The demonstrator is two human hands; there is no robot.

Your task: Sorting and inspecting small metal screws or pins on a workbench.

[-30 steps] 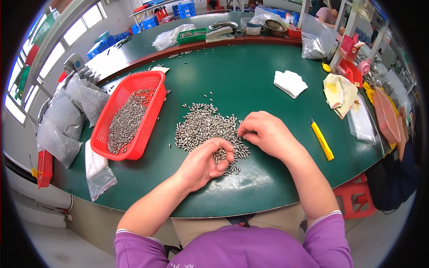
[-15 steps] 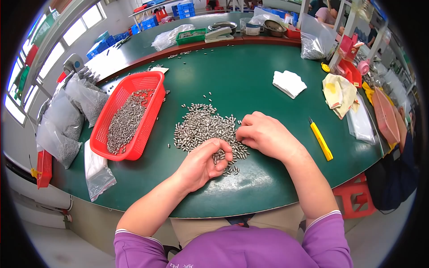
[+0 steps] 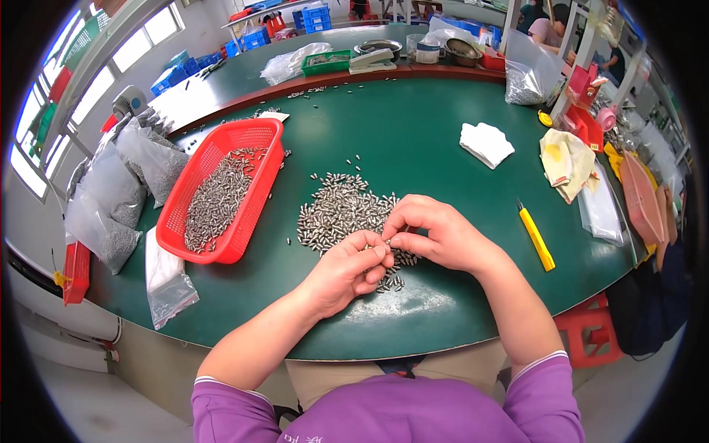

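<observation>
A heap of small silvery metal parts [image 3: 336, 214] lies on the green tabletop [image 3: 384, 133] in front of me. Over its near right side my two hands meet at the fingertips. My left hand [image 3: 347, 269] is closed, its fingers curled in and thumb pressed to the index finger; whatever it holds is hidden. My right hand [image 3: 428, 232] pinches at the left fingertips, and a tiny metal part seems to sit between them, too small to make out. To the left, a red plastic basket [image 3: 258, 210] holds many of the same kind of metal parts.
Bulging clear bags [image 3: 111, 199] of parts stand at the left edge, near an empty-looking zip bag [image 3: 171, 295]. Right of my hands lie a yellow utility knife [image 3: 537, 240], a folded white cloth [image 3: 486, 144] and a stained glove [image 3: 567, 164]. A green tray [image 3: 326, 62] sits beyond the brown ledge.
My right hand has come from the heap's right side to the left fingertips. The left fingers have closed into a pinch. The whole view has shifted slightly.
</observation>
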